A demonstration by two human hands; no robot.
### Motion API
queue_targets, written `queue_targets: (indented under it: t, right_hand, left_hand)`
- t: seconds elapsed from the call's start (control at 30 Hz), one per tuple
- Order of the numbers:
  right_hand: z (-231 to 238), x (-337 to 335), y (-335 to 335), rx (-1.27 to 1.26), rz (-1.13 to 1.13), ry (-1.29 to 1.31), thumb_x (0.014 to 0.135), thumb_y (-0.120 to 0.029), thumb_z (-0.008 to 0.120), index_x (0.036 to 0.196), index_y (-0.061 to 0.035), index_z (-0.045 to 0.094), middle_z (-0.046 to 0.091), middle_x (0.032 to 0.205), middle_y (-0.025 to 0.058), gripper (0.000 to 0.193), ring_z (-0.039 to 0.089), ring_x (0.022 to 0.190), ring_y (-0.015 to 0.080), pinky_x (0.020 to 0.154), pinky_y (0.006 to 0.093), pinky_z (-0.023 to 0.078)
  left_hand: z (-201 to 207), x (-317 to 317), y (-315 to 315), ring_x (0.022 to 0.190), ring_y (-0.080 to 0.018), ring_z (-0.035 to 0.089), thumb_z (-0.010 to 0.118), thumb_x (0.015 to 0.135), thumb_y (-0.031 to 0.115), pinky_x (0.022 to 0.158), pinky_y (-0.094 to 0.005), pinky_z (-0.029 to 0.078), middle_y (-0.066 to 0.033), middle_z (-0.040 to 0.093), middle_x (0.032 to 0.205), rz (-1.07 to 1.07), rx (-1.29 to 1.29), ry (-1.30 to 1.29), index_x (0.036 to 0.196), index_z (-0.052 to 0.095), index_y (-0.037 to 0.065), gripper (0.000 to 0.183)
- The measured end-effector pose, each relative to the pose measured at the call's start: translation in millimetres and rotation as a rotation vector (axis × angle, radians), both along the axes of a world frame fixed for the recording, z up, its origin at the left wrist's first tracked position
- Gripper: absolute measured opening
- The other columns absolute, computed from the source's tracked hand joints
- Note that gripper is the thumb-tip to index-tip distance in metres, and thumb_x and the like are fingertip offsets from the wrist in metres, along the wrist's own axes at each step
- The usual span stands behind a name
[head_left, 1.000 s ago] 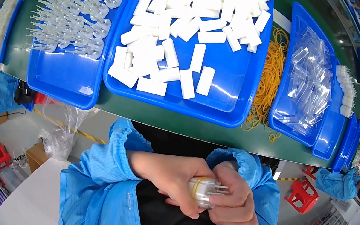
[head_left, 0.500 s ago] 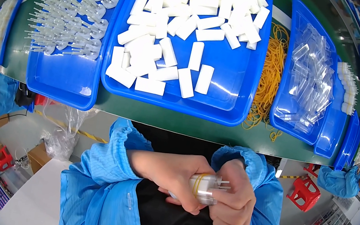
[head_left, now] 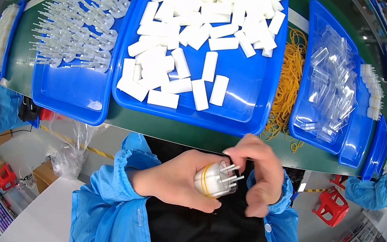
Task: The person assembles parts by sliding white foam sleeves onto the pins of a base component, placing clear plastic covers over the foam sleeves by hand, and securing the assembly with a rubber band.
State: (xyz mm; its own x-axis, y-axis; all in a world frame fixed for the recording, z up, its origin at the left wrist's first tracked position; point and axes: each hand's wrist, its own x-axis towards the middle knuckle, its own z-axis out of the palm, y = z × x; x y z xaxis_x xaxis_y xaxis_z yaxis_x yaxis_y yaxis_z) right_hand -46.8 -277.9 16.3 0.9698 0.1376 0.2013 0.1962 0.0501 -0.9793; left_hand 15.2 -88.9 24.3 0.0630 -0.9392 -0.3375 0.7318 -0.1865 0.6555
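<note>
My left hand (head_left: 169,180) is closed round a bundle of clear and white plastic pieces (head_left: 211,184) above my lap. A yellow rubber band (head_left: 203,181) circles the bundle, and several thin white stems stick out of its right end. Just right of those stems is my right hand (head_left: 261,174), apart from the bundle, its fingers bent and spread with nothing visible in them. On the bench ahead, a large blue tray (head_left: 239,115) holds many white blocks (head_left: 210,66).
To the left stands a blue tray (head_left: 69,97) of thin-stemmed white plastic parts (head_left: 79,29). A pile of yellow rubber bands (head_left: 287,80) lies right of the large tray, beside a blue tray (head_left: 297,131) of clear plastic pieces (head_left: 331,86). Red stools (head_left: 331,206) and other people in blue sit farther off.
My right hand has let go of the bundle's stem end and moved up and right, opening. My left hand keeps the bundle, now turned so its stems show more.
</note>
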Motion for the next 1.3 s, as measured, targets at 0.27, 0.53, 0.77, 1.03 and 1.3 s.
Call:
queue_targets:
  t: [0.27, 0.53, 0.77, 1.03, 1.3]
  right_hand:
    - [13, 16, 1, -0.236, 0.086, -0.11, 0.062, -0.025, 0.08, 0.101, -0.0046, 0.059, 0.052, 0.078, 0.0041, 0.049, 0.047, 0.07, 0.0171, 0.063, 0.0284, 0.035]
    - [1, 14, -6, 0.057, 0.14, -0.113, 0.066, -0.036, 0.074, 0.099, 0.0008, 0.063, 0.051, 0.093, 0.0091, 0.051, 0.044, 0.083, 0.0198, 0.072, 0.0306, 0.034]
    - [-6, 6, 4, 0.26, 0.166, 0.073, 0.084, -0.029, 0.063, 0.125, 0.0004, 0.042, 0.046, 0.117, 0.0142, 0.054, 0.047, 0.107, 0.0228, 0.092, 0.0349, 0.036]
    - [11, 5, 15, 0.598, 0.144, 0.673, 0.088, -0.021, 0.057, 0.122, -0.0015, 0.043, 0.058, 0.097, 0.0096, 0.042, 0.052, 0.044, 0.0061, 0.035, 0.016, 0.039]
    - [12, 9, 18, 0.569, 0.174, 0.523, 0.085, -0.017, 0.062, 0.12, -0.0027, 0.048, 0.057, 0.1, 0.0049, 0.041, 0.053, 0.058, 0.0047, 0.044, 0.016, 0.043]
  left_hand:
    - [7, 1, 4, 0.095, -0.0104, 0.05, 0.073, 0.068, 0.007, 0.082, -0.026, 0.041, -0.0062, 0.052, 0.107, 0.171, -0.045, -0.29, 0.12, 0.043, 0.002, 0.059]
    - [8, 7, 12, 0.105, -0.0195, 0.052, 0.049, 0.093, 0.024, 0.094, -0.0317, 0.038, -0.013, 0.054, 0.113, 0.032, -0.294, 0.226, 0.13, 0.031, -0.004, 0.05]
    - [0, 2, 4, 0.099, -0.0252, 0.056, 0.047, 0.092, 0.036, 0.091, -0.0365, 0.04, -0.0171, 0.057, 0.104, 0.167, -0.294, 0.101, 0.131, 0.029, -0.004, 0.058]
    - [-3, -5, 0, 0.101, -0.0248, 0.054, 0.042, 0.095, 0.032, 0.094, -0.0374, 0.038, -0.0159, 0.053, 0.112, 0.278, -0.251, -0.016, 0.134, 0.025, -0.002, 0.055]
    - [-5, -14, 0, 0.105, -0.022, 0.051, 0.042, 0.095, 0.026, 0.094, -0.0344, 0.037, -0.012, 0.048, 0.117, 0.399, -0.243, -0.184, 0.134, 0.027, -0.001, 0.05]
